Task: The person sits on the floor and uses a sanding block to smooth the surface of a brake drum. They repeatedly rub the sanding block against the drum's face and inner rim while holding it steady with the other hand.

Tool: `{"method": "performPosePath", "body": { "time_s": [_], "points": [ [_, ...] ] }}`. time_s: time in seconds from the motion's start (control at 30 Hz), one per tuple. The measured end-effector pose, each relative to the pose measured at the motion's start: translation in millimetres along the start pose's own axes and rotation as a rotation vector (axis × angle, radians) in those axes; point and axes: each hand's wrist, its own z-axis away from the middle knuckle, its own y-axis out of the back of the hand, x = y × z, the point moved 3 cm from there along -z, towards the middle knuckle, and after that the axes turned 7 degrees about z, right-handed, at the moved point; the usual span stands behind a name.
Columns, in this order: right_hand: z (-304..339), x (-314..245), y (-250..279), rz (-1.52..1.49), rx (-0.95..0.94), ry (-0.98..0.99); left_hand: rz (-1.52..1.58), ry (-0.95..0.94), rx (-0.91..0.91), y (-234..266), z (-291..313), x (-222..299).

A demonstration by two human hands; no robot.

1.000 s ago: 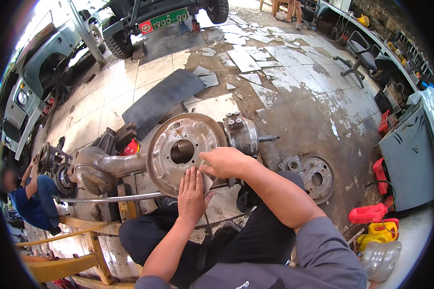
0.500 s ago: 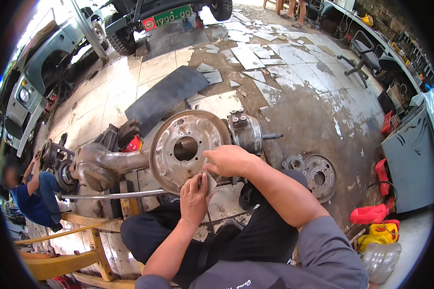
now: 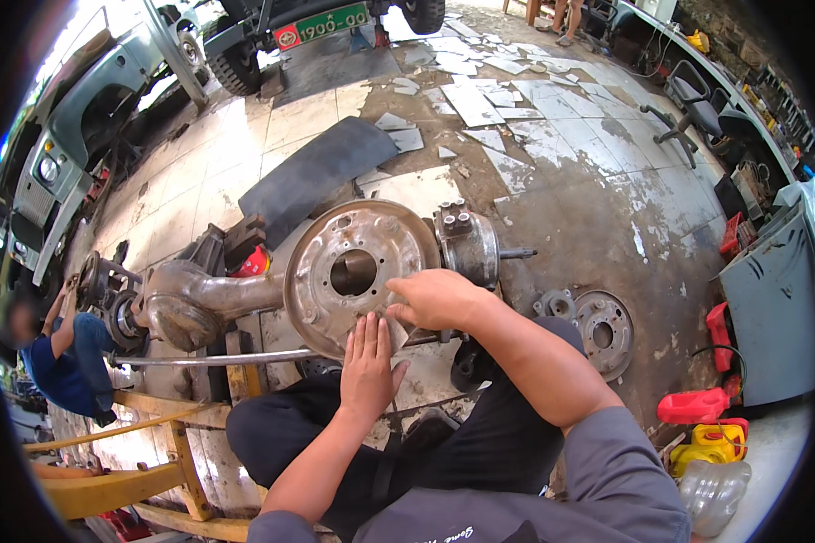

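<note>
A round, dull metal brake backing plate (image 3: 321,244) with a large centre hole stands tilted in front of me, its face toward me. Fingers straight and close together, my left hand (image 3: 369,362) presses a small tan sheet, which looks like sandpaper (image 3: 397,333), against the plate's lower face. My right hand (image 3: 439,300) is closed at the plate's lower right side, its thumb and forefinger on the face; the other fingers are hidden. Behind the plate, a rusty axle housing (image 3: 186,308) extends left. A metal drum-like part (image 3: 468,244) with a shaft sits just to the right.
A second backing plate (image 3: 604,335) lies on the floor at right. Yellow frame rails (image 3: 186,471) and a long metal rod (image 3: 217,359) are at left. A co-worker (image 3: 68,362) sits at far left. Red and yellow jugs (image 3: 711,443) stand at lower right, broken tiles (image 3: 471,101) farther off.
The fingers of my left hand, bent before, are now straightened flat over the sheet. My right hand stays at the plate's edge. The whole view has shifted slightly.
</note>
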Motion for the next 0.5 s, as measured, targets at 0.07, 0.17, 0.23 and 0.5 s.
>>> {"method": "performPosePath", "body": {
  "time_s": [0.07,0.17,0.23,0.5],
  "points": [
    [-2.0,1.1,-3.8,0.002,0.059,0.017,0.013,0.008,0.037,-5.2,-3.7,-0.3],
    [-2.3,5.0,-9.2,-0.015,0.068,0.014,0.056,-0.008,-0.028,-0.8,9.9,1.5],
    [-2.7,3.3,-7.0,-0.003,0.061,0.008,0.038,-0.033,-0.007,-0.6,4.2,-4.8],
    [-3.0,0.7,-5.4,0.045,0.025,0.010,0.054,-0.024,0.036,-1.3,5.8,0.5]
  ]
}}
